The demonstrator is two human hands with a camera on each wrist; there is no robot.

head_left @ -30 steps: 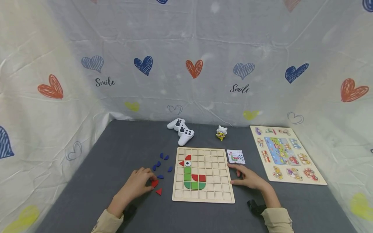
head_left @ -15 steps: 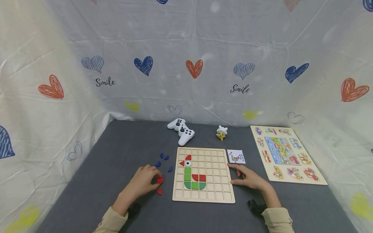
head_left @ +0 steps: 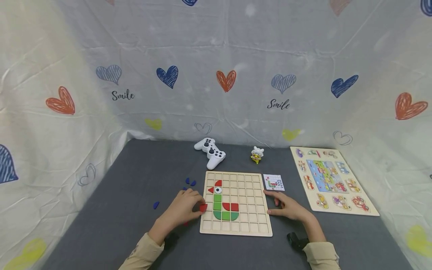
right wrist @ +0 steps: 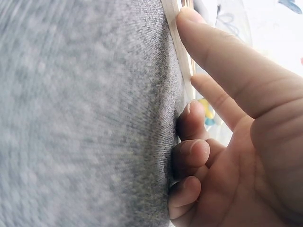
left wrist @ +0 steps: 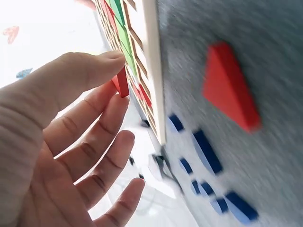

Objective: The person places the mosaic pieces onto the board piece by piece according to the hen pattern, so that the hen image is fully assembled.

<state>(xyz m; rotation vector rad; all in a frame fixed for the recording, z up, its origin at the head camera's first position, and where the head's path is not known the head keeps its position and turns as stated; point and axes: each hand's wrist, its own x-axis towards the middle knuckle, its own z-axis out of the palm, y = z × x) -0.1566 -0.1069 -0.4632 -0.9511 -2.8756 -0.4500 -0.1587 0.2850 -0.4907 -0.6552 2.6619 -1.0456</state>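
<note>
The left hand (head_left: 182,210) pinches a small flat red wooden piece (head_left: 203,208) between thumb and fingertips, holding it at the nine o'clock edge of the square wooden grid board (head_left: 251,210), just over the rim; the left wrist view shows the same red piece (left wrist: 121,82) gripped edge-on, the other fingers loose and spread, a grip that seems meant to leave the piece's face free to drop flat into a cell. The right hand (head_left: 287,206) lies relaxed on the dark grey felt counter (head_left: 118,210) at the board's three o'clock side, thumb and forefinger straight against the wooden rim and the rest loosely curled on the cloth, gripping nothing; it looks placed to keep the board from sliding. On the board, red, green and white pieces (head_left: 222,204) already form a bird-like figure. A red triangular piece (left wrist: 231,92) and several small blue pieces (left wrist: 206,151) lie on the counter at the board's nine to ten o'clock, within easy reach. A small pattern card (head_left: 273,182) sits at the board's two o'clock corner, where it can be read. Farther off stand a white game controller (head_left: 210,151), a little yellow-and-white figurine (head_left: 257,154), and a wooden vehicle peg puzzle (head_left: 332,180).
</note>
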